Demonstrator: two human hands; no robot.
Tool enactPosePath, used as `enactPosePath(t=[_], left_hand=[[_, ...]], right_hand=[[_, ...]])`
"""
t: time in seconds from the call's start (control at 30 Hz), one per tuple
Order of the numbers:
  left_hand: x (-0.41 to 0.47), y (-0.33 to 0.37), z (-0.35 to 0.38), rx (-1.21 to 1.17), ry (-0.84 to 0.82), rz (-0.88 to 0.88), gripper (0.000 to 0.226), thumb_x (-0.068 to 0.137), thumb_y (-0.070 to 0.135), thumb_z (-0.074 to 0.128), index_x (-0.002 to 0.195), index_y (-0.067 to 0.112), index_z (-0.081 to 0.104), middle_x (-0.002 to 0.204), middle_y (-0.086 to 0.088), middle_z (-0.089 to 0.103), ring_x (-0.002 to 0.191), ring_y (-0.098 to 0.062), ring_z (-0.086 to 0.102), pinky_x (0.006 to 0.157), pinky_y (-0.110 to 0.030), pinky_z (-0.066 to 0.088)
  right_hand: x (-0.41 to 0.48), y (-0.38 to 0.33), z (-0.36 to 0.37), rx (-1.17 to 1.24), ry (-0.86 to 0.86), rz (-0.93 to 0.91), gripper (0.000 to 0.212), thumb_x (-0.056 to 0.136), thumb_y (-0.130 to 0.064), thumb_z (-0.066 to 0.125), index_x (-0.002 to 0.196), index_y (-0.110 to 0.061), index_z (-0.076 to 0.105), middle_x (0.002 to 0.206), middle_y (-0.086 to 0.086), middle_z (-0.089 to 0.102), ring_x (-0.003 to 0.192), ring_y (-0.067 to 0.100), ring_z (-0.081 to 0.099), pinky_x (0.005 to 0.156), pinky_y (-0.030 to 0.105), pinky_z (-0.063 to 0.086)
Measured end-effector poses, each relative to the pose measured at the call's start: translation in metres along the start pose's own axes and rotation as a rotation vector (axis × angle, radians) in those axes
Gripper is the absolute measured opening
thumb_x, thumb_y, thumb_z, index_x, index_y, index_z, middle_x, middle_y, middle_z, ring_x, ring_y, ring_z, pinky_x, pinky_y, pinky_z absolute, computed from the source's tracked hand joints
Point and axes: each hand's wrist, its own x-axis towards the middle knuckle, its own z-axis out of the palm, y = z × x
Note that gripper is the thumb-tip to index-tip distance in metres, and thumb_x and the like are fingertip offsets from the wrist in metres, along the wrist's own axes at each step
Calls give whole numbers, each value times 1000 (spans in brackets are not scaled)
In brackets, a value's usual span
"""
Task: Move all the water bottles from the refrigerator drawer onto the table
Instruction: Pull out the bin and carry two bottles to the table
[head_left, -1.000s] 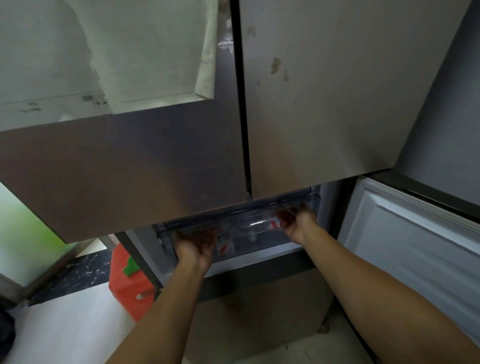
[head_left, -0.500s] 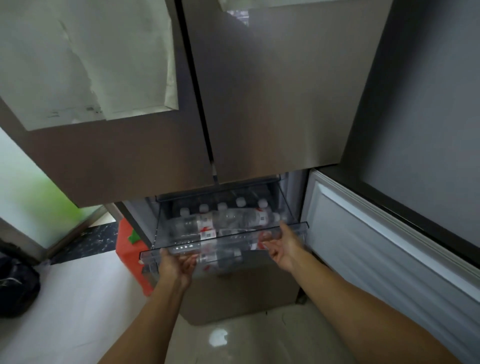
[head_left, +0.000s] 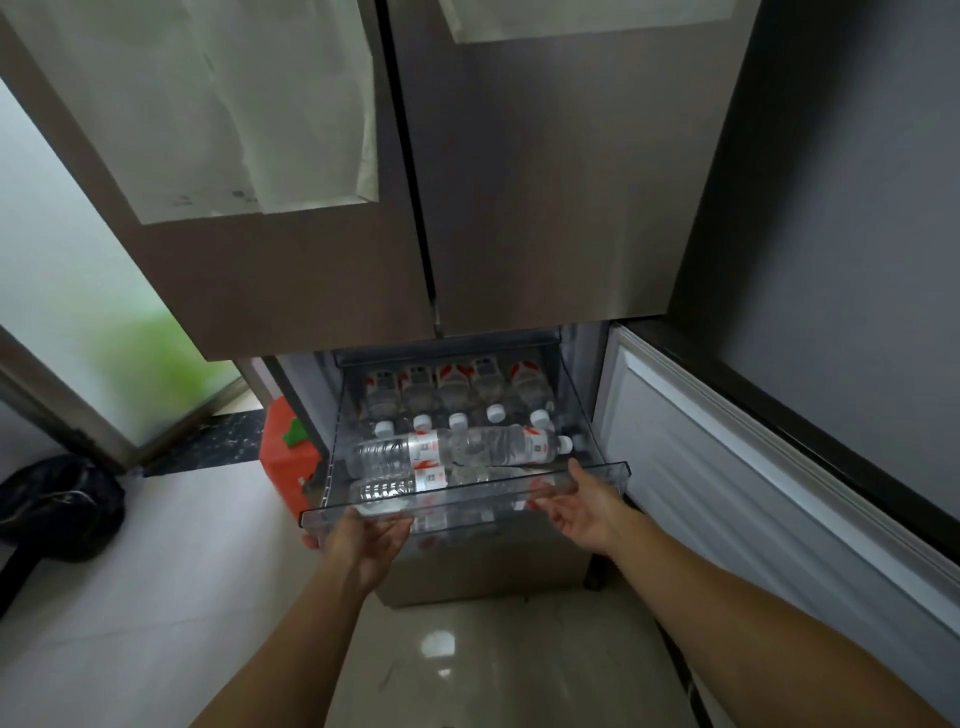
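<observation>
A clear plastic refrigerator drawer (head_left: 602, 470) is pulled well out below the two upper fridge doors. Several clear water bottles with white caps and red-white labels lie inside: a row (head_left: 452, 387) pointing caps toward me at the back, and others lying crosswise (head_left: 457, 449) at the front. My left hand (head_left: 366, 540) grips the drawer's front lip from underneath at its left end. My right hand (head_left: 582, 506) is at the right end of the lip, palm up, fingers loosely spread and touching the front edge. No table is in view.
The lower right fridge door (head_left: 727, 499) stands open to my right. A red-orange bag (head_left: 283, 462) sits on the floor left of the fridge. A dark bag (head_left: 57, 504) lies at the far left. Glossy pale floor tiles (head_left: 447, 654) lie below the drawer.
The drawer has slid out toward me with both hands on its front lip, so more bottles show. My right hand's fingers have loosened.
</observation>
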Motion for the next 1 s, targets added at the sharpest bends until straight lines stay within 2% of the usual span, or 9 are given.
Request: enactPosePath(t=[0.13,0.27,0.43,0.53,0.63,0.7,0.77,0.93,1.0], left_hand=[[0,2,-3,68,-30,-4,46,104,31,24,100,-5,51,122,-29,52,90,-33,60,88,-42,48],[-5,6,-16,583,-36,-20,36,99,35,42,99,1,54,86,-19,66,65,-27,66,63,-35,49],[-16,40,-20,1103,-144,-1,40,98,36,46,101,-3,58,77,-21,70,61,-28,66,53,-28,49],[-12,68,-12,1193,-243,85,32,97,30,49,101,-1,58,77,-21,71,57,-28,66,49,-28,47],[9,92,-3,1162,-227,255,25,96,26,51,93,1,58,78,-22,70,56,-29,65,47,-28,46],[24,102,2,1189,-226,328,25,96,24,52,90,1,59,79,-22,70,58,-28,65,49,-28,49],[39,107,4,1227,-237,342,24,96,23,52,89,1,59,80,-21,70,57,-24,63,51,-27,49],[73,112,0,1373,-346,305,20,95,23,53,85,6,59,72,-10,65,55,-13,59,50,-20,47],[84,116,1,1398,-370,292,21,95,23,53,89,3,59,73,-9,65,58,-15,60,52,-23,49]], right_hand=[[-7,-4,-9,-310,-104,70,45,94,-44,53,119,-7,57,110,19,71,103,31,69,70,32,52],[-29,-11,10,-804,-212,77,45,95,-43,53,115,-4,60,101,17,74,94,29,72,71,31,53],[21,-54,60,-564,200,-294,27,91,-24,62,104,-1,66,84,16,71,71,28,69,65,35,55],[72,-67,73,-534,345,-251,35,84,-26,66,109,-1,63,99,18,66,79,32,66,60,39,58],[126,-59,63,-548,376,-82,59,68,-34,76,116,-4,60,106,19,65,83,37,67,58,50,59],[197,-50,30,-584,434,-44,92,46,-43,85,124,-6,55,112,22,62,83,39,67,57,51,58],[222,-46,22,-599,432,-23,112,31,-52,82,130,-11,51,120,19,60,92,38,65,70,52,57],[211,-43,22,-417,458,15,92,26,-39,85,110,-11,63,108,19,67,88,40,68,72,60,55],[199,-45,28,-340,435,-2,75,37,-32,89,105,-10,65,107,19,67,89,40,67,76,59,55]])
